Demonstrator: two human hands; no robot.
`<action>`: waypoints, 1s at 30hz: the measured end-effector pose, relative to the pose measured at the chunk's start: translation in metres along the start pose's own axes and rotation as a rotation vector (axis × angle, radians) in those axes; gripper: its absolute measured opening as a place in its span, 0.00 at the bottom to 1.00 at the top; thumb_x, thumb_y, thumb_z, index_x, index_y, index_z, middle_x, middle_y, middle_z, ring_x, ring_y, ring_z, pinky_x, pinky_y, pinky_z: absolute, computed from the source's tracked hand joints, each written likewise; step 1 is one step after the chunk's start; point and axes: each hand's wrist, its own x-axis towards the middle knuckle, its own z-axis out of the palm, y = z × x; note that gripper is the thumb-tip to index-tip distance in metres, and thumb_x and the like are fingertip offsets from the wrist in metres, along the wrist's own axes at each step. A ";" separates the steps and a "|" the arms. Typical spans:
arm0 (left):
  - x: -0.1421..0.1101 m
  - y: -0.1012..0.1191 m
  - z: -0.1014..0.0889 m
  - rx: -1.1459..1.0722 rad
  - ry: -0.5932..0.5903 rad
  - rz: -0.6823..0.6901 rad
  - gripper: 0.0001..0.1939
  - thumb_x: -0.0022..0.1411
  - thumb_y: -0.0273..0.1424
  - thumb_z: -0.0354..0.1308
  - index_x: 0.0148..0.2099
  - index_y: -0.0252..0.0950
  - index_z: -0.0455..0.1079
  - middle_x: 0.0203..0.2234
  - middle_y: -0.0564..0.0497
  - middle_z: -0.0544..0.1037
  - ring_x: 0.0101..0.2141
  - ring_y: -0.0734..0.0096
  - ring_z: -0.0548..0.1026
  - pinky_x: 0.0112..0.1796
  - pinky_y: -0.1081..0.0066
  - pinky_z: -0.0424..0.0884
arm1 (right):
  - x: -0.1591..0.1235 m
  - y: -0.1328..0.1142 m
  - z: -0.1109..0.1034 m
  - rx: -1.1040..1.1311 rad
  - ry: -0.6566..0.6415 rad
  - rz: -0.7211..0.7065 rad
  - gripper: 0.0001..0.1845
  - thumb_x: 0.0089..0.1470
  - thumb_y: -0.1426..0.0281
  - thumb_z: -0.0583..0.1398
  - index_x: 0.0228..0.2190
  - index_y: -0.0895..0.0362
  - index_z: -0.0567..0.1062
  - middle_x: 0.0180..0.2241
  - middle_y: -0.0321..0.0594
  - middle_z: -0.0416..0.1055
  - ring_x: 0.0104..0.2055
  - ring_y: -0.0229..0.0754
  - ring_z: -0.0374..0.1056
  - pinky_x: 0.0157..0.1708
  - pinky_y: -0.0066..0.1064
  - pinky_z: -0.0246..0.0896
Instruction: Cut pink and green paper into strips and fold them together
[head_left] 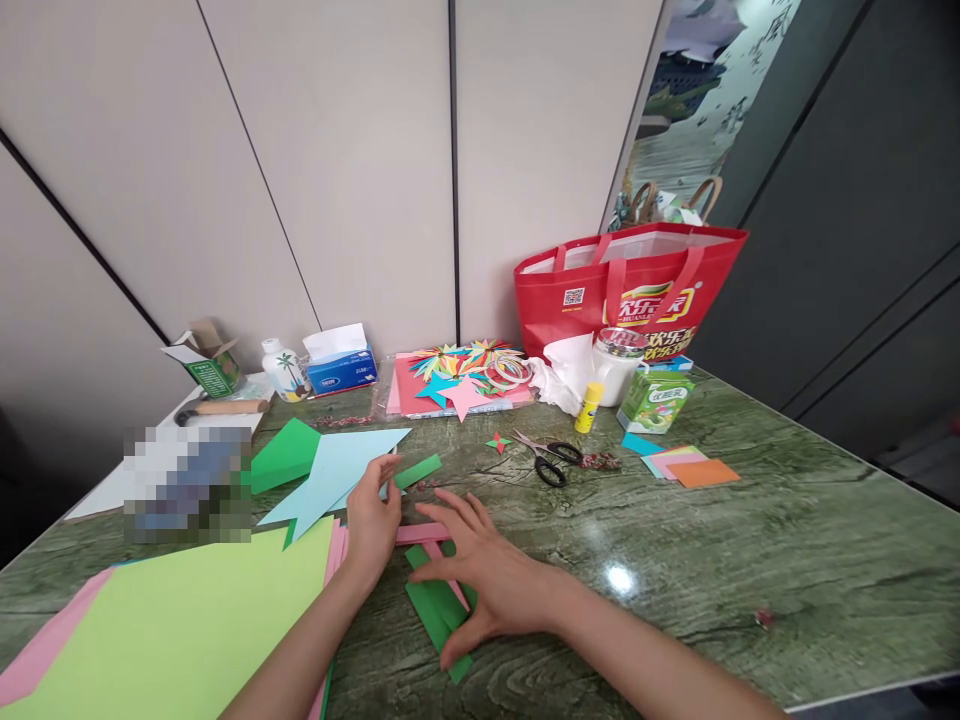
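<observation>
My right hand [499, 575] spreads its fingers over a folded green paper [435, 605] and a pink paper strip [420, 533] on the table. Its thumb and fingertips rest at the green paper's edges. To its left, my left hand [373, 520] stands on its side by the pink strip's left end, fingers slightly curved and thumb apart. Behind the left hand lie a light blue paper piece [349, 465] with pointed corners and a narrow green strip [418, 471]. Whether the left fingertips touch the blue paper I cannot tell.
Large yellow-green sheets [187, 620] lie at left. Scissors [551, 460], a glue stick [589, 408], small coloured papers [682, 465], and a green carton [655, 402] are to the right. Further back are paper stars [465, 395], a tissue box [341, 372] and a red bag [570, 310].
</observation>
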 end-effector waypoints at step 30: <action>0.000 0.005 0.001 -0.203 0.007 -0.154 0.16 0.51 0.30 0.51 0.44 0.36 0.62 0.26 0.53 0.67 0.26 0.70 0.70 0.25 0.72 0.68 | 0.002 0.044 0.001 -0.226 0.499 0.633 0.18 0.44 0.62 0.62 0.39 0.55 0.70 0.39 0.49 0.65 0.36 0.51 0.66 0.26 0.38 0.67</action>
